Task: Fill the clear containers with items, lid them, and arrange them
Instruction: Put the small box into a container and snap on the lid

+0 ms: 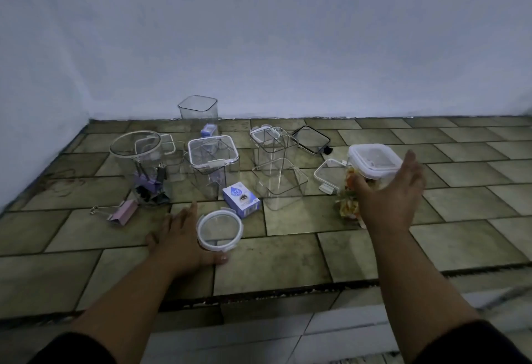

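1. Progress: one square container (374, 162), filled and lidded, stands within our right hand (394, 190), fingers spread open around it.
2. The round jar (144, 167) of clips (149, 188), beyond our left hand (178, 237), lacks the round lid (219, 229) lying just right of those outstretched fingers; whether they grip it, we cannot tell.
3. Other clear containers (280, 188) beyond the fingers look mostly unfilled; arranging remains.

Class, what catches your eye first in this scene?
The right hand is spread against a white-lidded square clear container of colourful items, at right. At left, a round clear jar holds black and purple binder clips; nearer, the left hand touches a round white-rimmed lid.
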